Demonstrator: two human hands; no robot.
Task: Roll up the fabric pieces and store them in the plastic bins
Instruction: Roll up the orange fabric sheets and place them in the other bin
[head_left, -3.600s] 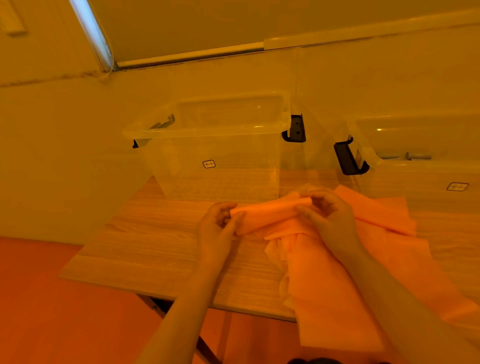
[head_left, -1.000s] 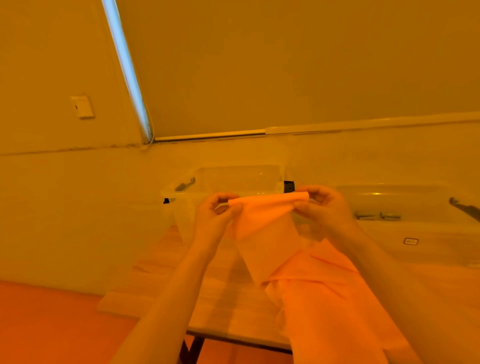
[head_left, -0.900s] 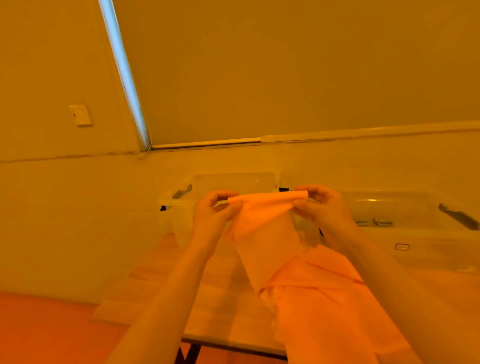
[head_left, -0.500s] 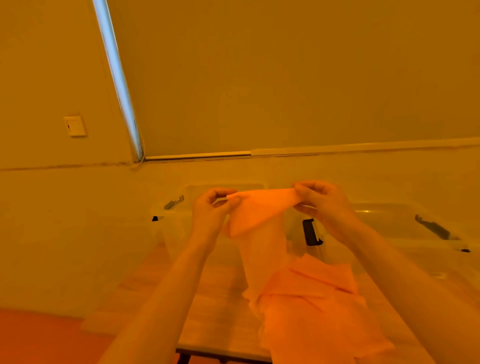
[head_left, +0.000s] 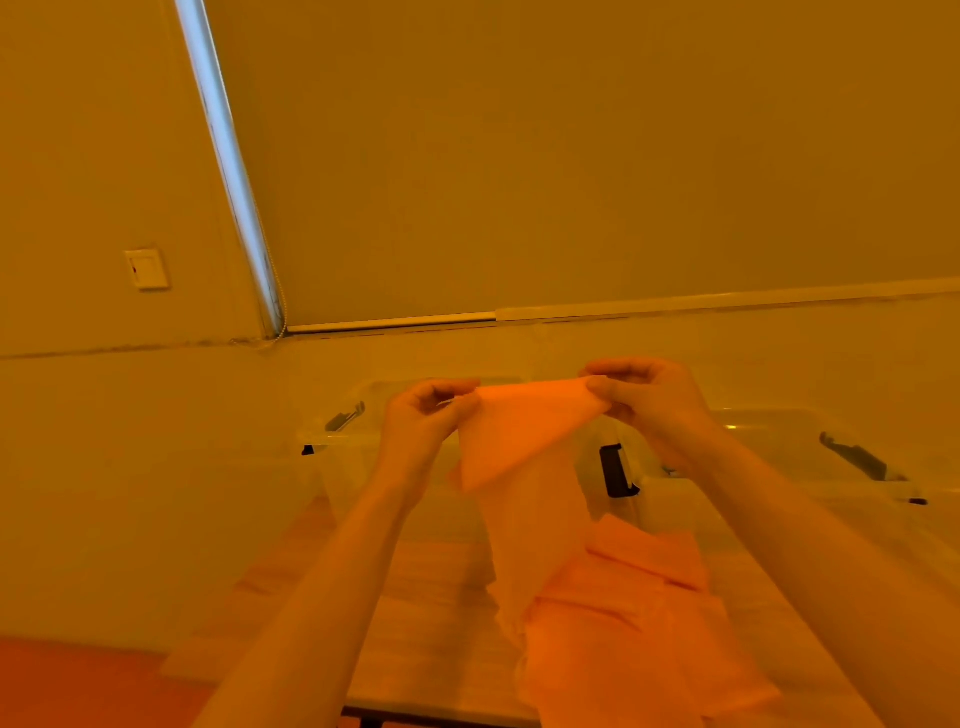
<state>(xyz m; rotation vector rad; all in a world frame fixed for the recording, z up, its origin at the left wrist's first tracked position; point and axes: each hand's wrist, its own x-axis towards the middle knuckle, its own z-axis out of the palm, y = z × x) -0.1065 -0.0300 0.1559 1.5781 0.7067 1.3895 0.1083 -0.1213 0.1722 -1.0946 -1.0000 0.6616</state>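
My left hand (head_left: 423, 423) and right hand (head_left: 652, 402) pinch the thin orange fabric strip (head_left: 524, 441) aloft above the wooden bench (head_left: 436, 613); rolling it seems next, needing even tension

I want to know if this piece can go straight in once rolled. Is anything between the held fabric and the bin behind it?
Nothing visible does. The left hand and right hand pinch the fabric piece up in front of the clear bin, whose top shows no lid. The piece's tail still hangs to the fabric pile.
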